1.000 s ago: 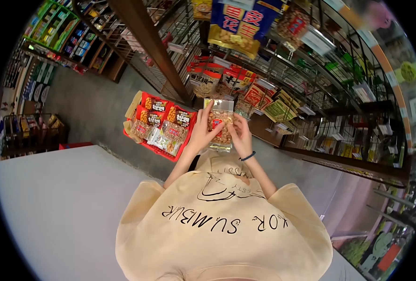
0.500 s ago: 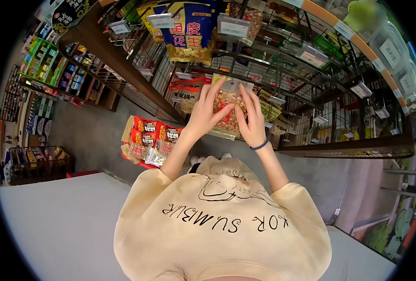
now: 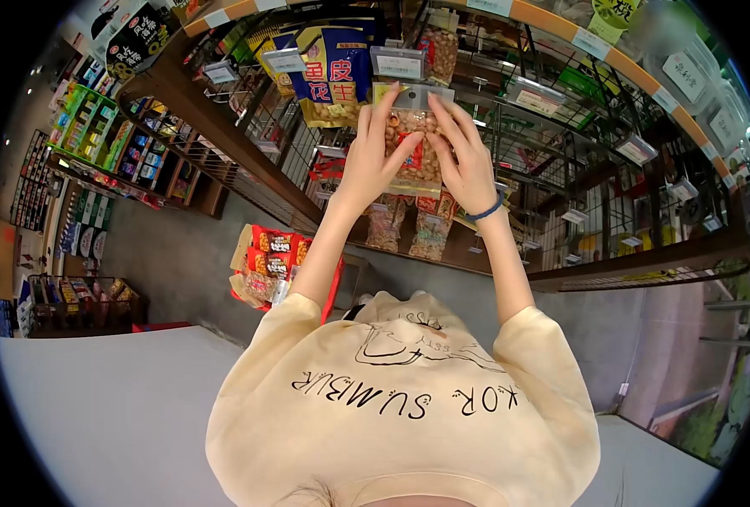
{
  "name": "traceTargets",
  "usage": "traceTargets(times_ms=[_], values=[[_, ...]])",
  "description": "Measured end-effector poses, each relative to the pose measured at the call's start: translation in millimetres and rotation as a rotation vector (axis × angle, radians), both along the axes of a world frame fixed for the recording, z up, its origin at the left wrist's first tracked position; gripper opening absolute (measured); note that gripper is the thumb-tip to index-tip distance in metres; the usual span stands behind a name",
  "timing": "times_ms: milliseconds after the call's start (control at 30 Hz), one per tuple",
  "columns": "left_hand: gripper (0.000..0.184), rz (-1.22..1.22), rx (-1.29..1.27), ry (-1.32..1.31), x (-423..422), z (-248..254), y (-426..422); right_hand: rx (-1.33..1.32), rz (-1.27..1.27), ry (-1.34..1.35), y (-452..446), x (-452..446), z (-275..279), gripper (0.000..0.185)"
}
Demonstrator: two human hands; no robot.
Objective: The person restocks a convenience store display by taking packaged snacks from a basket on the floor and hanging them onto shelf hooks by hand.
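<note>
A clear plastic bag of nuts (image 3: 417, 178) with a red label is upright between my two hands, in front of the hanging rack. My left hand (image 3: 366, 162) grips its left edge, thumb across the front and fingers up near the top. On the right edge, my right hand (image 3: 469, 169) holds it the same way, with a dark blue band at the wrist. Just beyond the left fingers hangs a blue and gold snack bag (image 3: 339, 74). Another bag of nuts (image 3: 441, 57) hangs above, behind a price tag (image 3: 398, 63). Whether the held bag touches a hook cannot be seen.
Below the held bag hang more nut bags (image 3: 431, 235). A carton of red snack packs (image 3: 267, 253) stands low on the left. Wire racks (image 3: 637, 228) with price tags extend right. A brown shelf post (image 3: 214, 139) rises on the left, with the grey floor (image 3: 172, 253) beyond.
Both hands have raised the bag of nuts toward the upper hooks, near the blue snack bag. Lower nut bags now show beneath it. The view has shifted slightly.
</note>
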State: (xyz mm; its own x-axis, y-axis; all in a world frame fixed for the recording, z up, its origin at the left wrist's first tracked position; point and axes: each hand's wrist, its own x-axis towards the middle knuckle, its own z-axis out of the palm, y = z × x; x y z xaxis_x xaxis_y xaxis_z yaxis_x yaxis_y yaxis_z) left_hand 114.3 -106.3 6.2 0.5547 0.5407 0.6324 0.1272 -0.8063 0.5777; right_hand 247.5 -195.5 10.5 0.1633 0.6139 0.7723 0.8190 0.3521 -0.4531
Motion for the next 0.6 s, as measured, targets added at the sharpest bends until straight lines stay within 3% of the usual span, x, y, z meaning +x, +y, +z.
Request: traceTargets(times_ms=[600], values=[[0.058, 0.072, 0.134, -0.084, 15.3, -7.6, 34.2, 0.071, -0.026, -0.141, 19.6, 5.9, 20.2, 0.046]])
